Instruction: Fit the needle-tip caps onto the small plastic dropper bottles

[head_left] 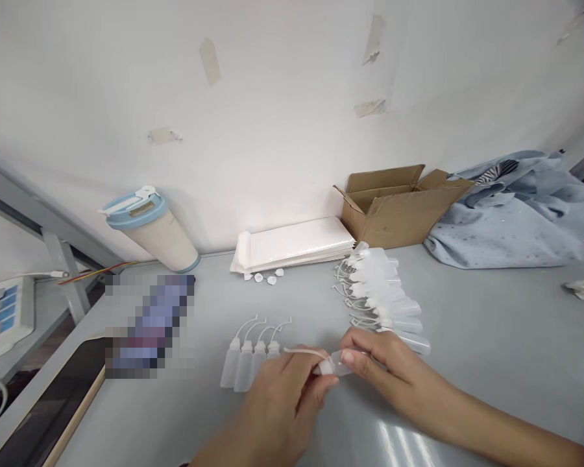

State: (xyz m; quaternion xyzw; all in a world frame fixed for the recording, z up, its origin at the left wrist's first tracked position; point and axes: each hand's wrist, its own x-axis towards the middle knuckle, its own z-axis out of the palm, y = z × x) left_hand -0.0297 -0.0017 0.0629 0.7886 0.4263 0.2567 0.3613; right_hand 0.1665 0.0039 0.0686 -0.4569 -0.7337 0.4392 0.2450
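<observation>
Between my hands lies a small translucent squeeze bottle, tilted sideways, with a white cap and a thin tail. My left hand pinches its cap end, while my right hand grips the body. Just beyond my left hand several similar bottles rest in a row, their thin tails curving up and away; the left hand partly covers the row. A larger heap of the same bottles lies past my right hand, tails pointing left.
White padded envelopes are stacked by the wall, with several small white caps in front. An open cardboard box and grey-blue fabric stand at right. A tumbler, a dark-screened device and a power strip are at left.
</observation>
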